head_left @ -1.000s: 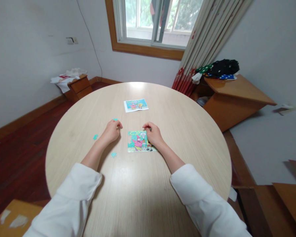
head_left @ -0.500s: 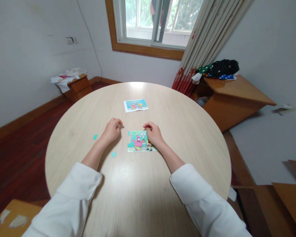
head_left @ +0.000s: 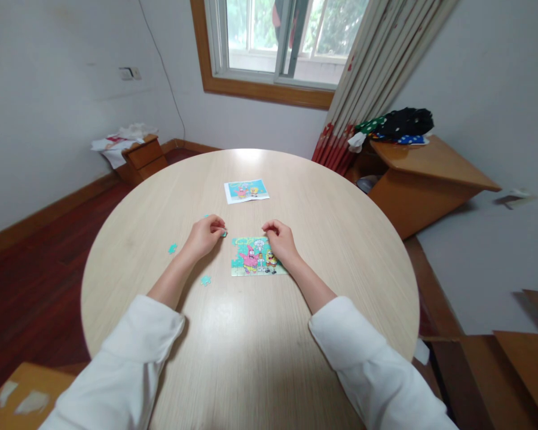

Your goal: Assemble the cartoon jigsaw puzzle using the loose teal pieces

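A cartoon jigsaw puzzle (head_left: 250, 260) with a pink starfish figure lies flat on the round table, its left edge uneven. Just left of it, my left hand (head_left: 207, 233) pinches a small teal puzzle piece (head_left: 224, 233) between thumb and fingertips. My right hand (head_left: 280, 239) rests over the puzzle's upper right corner and hides part of it. Its fingers are curled together, and whether anything is in them is hidden. Loose teal pieces lie to the left: one piece (head_left: 173, 248) beside my left wrist, another piece (head_left: 205, 280) nearer me, and a third (head_left: 207, 215) partly behind my left hand.
A printed picture card (head_left: 247, 191) of the same cartoon lies beyond the puzzle on the pale round table (head_left: 251, 352). A wooden cabinet (head_left: 434, 170) with cloths stands at right. At the far left is a small drawer unit (head_left: 146, 156) with cloth on it.
My left hand has shifted slightly right, and the teal piece now shows at its fingertips. Another piece has come into sight behind that hand. My right hand has shifted slightly right, uncovering more of the puzzle.
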The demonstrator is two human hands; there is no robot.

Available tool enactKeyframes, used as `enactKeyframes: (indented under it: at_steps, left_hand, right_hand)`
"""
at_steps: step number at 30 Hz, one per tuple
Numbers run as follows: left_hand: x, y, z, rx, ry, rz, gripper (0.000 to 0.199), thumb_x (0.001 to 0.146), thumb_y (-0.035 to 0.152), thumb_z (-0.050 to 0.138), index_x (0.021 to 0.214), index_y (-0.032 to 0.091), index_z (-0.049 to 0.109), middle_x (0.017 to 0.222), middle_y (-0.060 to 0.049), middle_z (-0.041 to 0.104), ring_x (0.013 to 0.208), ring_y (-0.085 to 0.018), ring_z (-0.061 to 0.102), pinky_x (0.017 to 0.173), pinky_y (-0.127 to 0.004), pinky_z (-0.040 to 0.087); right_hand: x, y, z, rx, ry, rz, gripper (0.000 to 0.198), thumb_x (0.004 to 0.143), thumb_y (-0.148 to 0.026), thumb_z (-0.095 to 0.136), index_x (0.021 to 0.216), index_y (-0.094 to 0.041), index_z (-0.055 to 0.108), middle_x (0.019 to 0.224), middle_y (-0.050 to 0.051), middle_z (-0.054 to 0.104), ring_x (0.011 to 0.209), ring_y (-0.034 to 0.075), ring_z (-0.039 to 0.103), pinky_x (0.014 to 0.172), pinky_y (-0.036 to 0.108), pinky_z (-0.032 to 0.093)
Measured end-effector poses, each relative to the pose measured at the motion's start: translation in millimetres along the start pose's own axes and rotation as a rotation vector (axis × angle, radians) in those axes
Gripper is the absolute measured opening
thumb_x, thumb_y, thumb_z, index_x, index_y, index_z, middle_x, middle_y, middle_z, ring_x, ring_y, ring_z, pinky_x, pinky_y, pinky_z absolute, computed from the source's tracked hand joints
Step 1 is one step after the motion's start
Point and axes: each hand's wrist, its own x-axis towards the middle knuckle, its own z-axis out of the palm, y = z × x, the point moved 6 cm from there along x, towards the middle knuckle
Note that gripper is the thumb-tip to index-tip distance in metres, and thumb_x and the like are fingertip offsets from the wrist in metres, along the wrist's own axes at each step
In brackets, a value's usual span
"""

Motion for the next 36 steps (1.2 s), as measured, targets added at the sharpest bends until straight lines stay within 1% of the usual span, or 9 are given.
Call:
enactKeyframes:
  at_steps: [4,9,12,17,23,30,36]
  left_hand:
    - [-0.3,-1.2,0.2,0.031,-0.014,-0.010,0.007,0.067,0.022,0.059,0.073,0.018,0.057,0.077,-0.006,0.068,0.078,-0.019,0.065,0.075,-0.031,0.050]
    - [0.5,-2.2,3.3,0.018,-0.048,0.039,0.007,0.068,0.022,0.059,0.073,0.017,0.058,0.082,-0.007,0.069,0.085,-0.020,0.066,0.083,-0.034,0.050]
    - [1.2,-3.2,5.1,0.039,-0.067,0.071,0.006,0.069,0.020,0.058,0.074,0.018,0.058,0.084,-0.007,0.069,0.086,-0.022,0.066,0.085,-0.038,0.050]
    - [1.1,-2.5,6.7,0.133,-0.090,0.145,0.011,0.070,0.012,0.053,0.078,0.017,0.059,0.087,-0.007,0.068,0.087,-0.021,0.065,0.084,-0.038,0.050]
    - [0.6,-1.7,6.3,0.272,-0.085,0.235,0.014,0.073,0.012,0.052,0.082,0.017,0.062,0.090,-0.008,0.067,0.085,-0.020,0.063,0.081,-0.037,0.049]
    - [1.0,-1.4,7.3,0.332,-0.082,0.285,0.015,0.074,0.011,0.052,0.082,0.018,0.062,0.091,-0.007,0.066,0.086,-0.019,0.061,0.079,-0.034,0.049]
    - [0.2,3.1,7.1,0.359,-0.088,0.309,0.014,0.073,0.012,0.052,0.081,0.018,0.062,0.091,-0.007,0.065,0.088,-0.021,0.060,0.078,-0.035,0.048]
  right_hand:
    - [-0.8,-0.8,0.0,0.006,-0.005,0.003,0.017,0.063,-0.015,0.039,0.067,-0.019,0.055,0.070,0.000,0.059,0.071,0.015,0.055,0.075,0.030,0.045]
    - [-1.1,-1.9,0.0,0.013,-0.004,-0.002,0.017,0.063,-0.016,0.039,0.067,-0.019,0.055,0.068,-0.001,0.058,0.070,0.015,0.055,0.074,0.030,0.044]
    - [-1.0,-1.6,-0.1,0.020,0.005,-0.004,0.017,0.062,-0.016,0.039,0.066,-0.019,0.055,0.067,-0.001,0.058,0.069,0.015,0.054,0.074,0.030,0.044]
    - [-1.2,-2.4,-0.3,0.017,0.006,-0.015,0.018,0.062,-0.016,0.039,0.066,-0.019,0.056,0.067,-0.001,0.058,0.068,0.014,0.054,0.073,0.029,0.044]
    - [-1.1,-2.4,0.0,0.016,0.004,-0.012,0.017,0.062,-0.016,0.039,0.066,-0.019,0.056,0.067,-0.001,0.057,0.068,0.014,0.054,0.073,0.029,0.043]
    - [-1.3,-2.6,0.4,0.016,0.002,-0.008,0.017,0.062,-0.016,0.039,0.066,-0.019,0.056,0.067,-0.001,0.057,0.068,0.015,0.053,0.073,0.029,0.043]
    - [-1.8,-3.4,-0.2,0.024,0.005,-0.005,0.018,0.061,-0.016,0.039,0.065,-0.019,0.056,0.066,-0.001,0.056,0.067,0.014,0.053,0.072,0.029,0.042]
